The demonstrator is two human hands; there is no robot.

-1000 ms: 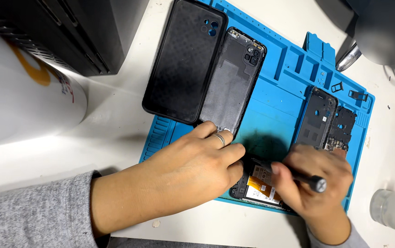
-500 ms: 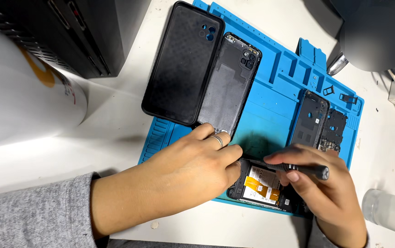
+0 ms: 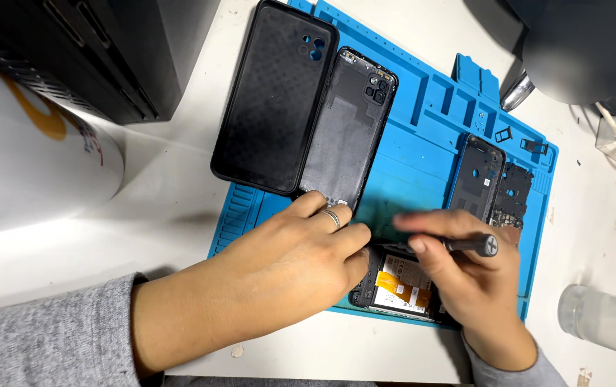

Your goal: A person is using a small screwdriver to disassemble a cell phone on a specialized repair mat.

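While the opened phone (image 3: 400, 285) is steadied at the near edge of the blue mat (image 3: 423, 154) by the curled left hand (image 3: 301, 265), a screwdriver (image 3: 469, 246) is pinched in the right hand (image 3: 466, 276), apparently mid-unscrewing; precise tip seating is called for next.

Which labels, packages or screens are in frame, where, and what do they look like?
White cylindrical container: far left on the table, lying on its side, orange and dark printed marking.
Sticker on the battery of the opened phone: between the left hand and right hand, white and orange patches, partly covered.
Clear plastic container: lower right edge, no label visible.
No lit screens in view.
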